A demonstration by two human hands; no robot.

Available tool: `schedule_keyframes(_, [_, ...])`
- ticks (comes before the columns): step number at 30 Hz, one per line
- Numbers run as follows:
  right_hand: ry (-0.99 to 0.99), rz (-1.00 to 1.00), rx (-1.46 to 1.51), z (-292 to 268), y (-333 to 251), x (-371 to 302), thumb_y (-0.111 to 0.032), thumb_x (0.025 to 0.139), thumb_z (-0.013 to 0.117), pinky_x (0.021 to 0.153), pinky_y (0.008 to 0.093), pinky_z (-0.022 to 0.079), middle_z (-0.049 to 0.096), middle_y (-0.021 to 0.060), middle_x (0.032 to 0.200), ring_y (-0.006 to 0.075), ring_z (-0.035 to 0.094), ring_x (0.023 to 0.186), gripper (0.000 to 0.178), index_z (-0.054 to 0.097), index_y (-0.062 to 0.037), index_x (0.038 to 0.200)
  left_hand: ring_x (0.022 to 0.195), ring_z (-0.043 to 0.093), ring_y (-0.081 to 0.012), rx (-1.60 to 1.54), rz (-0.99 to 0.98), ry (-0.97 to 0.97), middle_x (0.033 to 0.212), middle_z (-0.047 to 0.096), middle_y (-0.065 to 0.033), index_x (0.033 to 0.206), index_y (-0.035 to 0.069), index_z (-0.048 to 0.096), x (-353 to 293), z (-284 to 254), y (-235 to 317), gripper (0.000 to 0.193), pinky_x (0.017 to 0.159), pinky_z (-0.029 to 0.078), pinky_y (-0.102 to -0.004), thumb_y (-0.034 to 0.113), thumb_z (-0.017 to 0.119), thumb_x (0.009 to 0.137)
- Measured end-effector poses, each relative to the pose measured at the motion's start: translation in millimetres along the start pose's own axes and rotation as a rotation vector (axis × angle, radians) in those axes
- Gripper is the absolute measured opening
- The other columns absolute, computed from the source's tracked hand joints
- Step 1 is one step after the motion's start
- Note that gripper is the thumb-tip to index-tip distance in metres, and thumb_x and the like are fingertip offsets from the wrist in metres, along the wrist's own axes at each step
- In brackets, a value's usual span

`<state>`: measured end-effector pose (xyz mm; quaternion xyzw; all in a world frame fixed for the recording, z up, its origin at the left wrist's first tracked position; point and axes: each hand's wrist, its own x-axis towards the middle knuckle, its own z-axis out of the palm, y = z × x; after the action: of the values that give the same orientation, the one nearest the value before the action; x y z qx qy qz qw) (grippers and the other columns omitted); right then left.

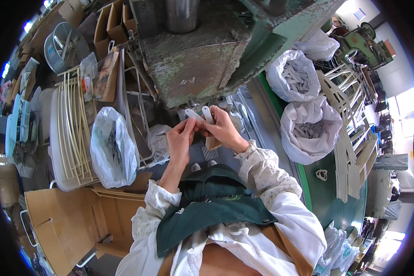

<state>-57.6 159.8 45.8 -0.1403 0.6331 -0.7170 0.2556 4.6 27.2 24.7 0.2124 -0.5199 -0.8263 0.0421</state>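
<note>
Protruding from the pinching fingers of the left hand (181,137) and right hand (225,128), two white strips (194,115) are held before a green machine (198,73); one could be dropped if either pinch were loosened

Worn green metal machine block (193,73) bars the way ahead
Crumpled white plastic sack (118,174) stands left, round white sack (307,149) right; room opens from left hand (181,138) back to dark green cloth apron (216,215).
</note>
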Motion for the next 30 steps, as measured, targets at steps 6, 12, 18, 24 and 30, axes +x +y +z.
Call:
schedule_keyframes(6, [-0.106,0.116,0.073,-5,4,16,-0.015,0.092,0.059,0.046,0.0177,0.035,0.059,0.0047,0.073,0.0046,0.047,0.054,0.017,0.047,-0.004,0.09,0.046,0.032,0.0004,0.03,0.09,0.09,0.056,0.044,0.0077,0.075,0.004,0.064,18,3,-3,0.02,0.043,0.02,-0.0195,0.019,0.063,0.088])
schedule_keyframes(12, [-0.224,0.426,0.051,-10,-3,18,-0.027,0.099,0.045,0.042,0.0192,0.034,0.061,0.0069,0.07,0.0062,0.048,0.048,0.025,0.055,-0.0057,0.09,0.047,0.039,-0.0026,-0.058,-0.019,0.219,0.056,0.046,0.0063,0.067,0.008,0.06,26,-12,-20,0.02,0.042,0.026,-0.0209,0.019,0.066,0.082])
schedule_keyframes(18, [-0.056,-0.116,-0.93,-83,97,81,-0.016,0.092,0.05,0.051,0.0294,0.042,0.062,0.0067,0.075,0.0144,0.056,0.062,0.018,0.06,-0.0012,0.096,0.057,0.052,-0.0044,0.255,0.418,0.547,0.065,0.059,0.0012,0.094,0.002,0.067,-3,-137,6,0.024,0.051,0.042,-0.022,0.025,0.062,0.09])
schedule_keyframes(24, [-0.177,-0.766,-1.639,-124,195,161,-0.01,0.085,0.053,0.067,0.0346,0.047,0.062,0.0096,0.085,0.0208,0.058,0.078,0.021,0.062,-0.0031,0.103,0.096,0.055,-0.0388,1.287,0.272,0.85,0.099,0.058,-0.0219,0.099,-0.002,0.062,57,-378,-101,0.024,0.083,0.045,-0.0458,0.01,0.061,0.078])
schedule_keyframes(30, [-0.205,-0.441,-1.55,-115,197,183,-0.01,0.085,0.053,0.069,0.0341,0.046,0.062,0.0094,0.086,0.0206,0.058,0.079,0.021,0.062,-0.0032,0.103,0.092,0.049,-0.0374,1.647,0.164,1.051,0.095,0.05,-0.0219,0.093,0.0,0.054,115,-365,-123,0.016,0.074,0.044,-0.0448,0.01,0.052,0.08])
